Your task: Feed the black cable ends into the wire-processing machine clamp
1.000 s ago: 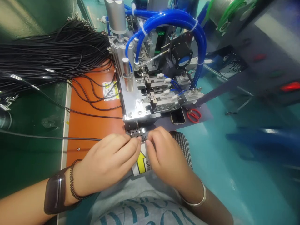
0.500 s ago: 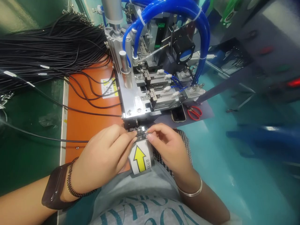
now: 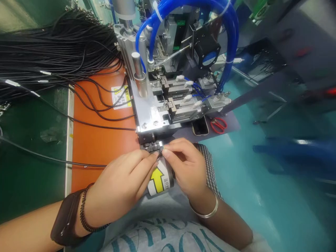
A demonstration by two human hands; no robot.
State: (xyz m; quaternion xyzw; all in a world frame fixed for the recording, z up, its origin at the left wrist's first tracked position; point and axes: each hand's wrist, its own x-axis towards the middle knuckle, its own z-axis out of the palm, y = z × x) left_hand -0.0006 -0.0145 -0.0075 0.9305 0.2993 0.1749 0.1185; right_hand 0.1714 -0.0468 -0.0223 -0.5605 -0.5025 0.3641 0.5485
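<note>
My left hand is closed on a black cable, which runs in from the left and passes beneath the palm. Its fingertips meet near the end of a small black fixture at the machine's front. My right hand pinches thumb to forefinger at the cable's end, touching or nearly touching my left fingertips. The fine wire ends seem to lie in that pinch, mostly hidden by the fingers. Just below the fingertips, a white label with a yellow arrow covers the rounded front of the fixture's track.
The metal machine with blue air hoses stands directly ahead. Red-handled scissors and a phone lie to its right. A thick bundle of black cables spreads over the left, with several strands crossing the orange board.
My left hand has shifted right and slightly down, its fingertips now closer to my right hand. The cable moved along with it. The coloured wire ends are now covered by the right fingers.
</note>
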